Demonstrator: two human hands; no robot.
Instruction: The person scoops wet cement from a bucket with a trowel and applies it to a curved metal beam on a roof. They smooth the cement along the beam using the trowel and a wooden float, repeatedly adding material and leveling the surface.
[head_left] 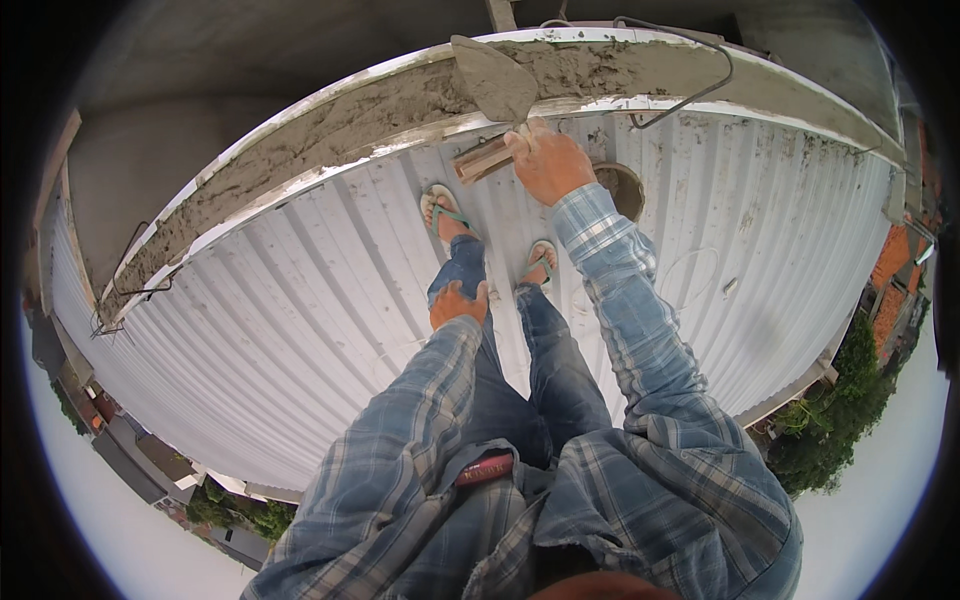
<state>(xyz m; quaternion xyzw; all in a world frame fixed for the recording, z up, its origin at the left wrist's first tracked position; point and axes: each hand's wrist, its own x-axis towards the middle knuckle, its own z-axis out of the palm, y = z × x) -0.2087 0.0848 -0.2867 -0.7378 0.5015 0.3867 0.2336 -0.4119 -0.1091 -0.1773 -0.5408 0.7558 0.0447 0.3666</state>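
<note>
My right hand (552,165) is closed at the base of a trowel, its fingers wrapped round the grip. The mortar-coated trowel blade (495,80) lies over wet grey mortar (390,95), which fills a long trough between two white edges. A short wooden piece (483,159) sticks out beside my fingers; whether it belongs to the trowel I cannot tell. Just behind that hand, a round bucket (622,188) is partly hidden by my wrist. My left hand (458,305) rests on my left leg near the knee, thumb apart, holding nothing.
I stand in flip-flops (440,208) on ribbed white metal roofing (300,290). A bent steel rod (700,92) arches over the trough on the right. More bent rods (145,285) poke out at its left end. Trees (835,410) and rooftops lie beyond the roof edge.
</note>
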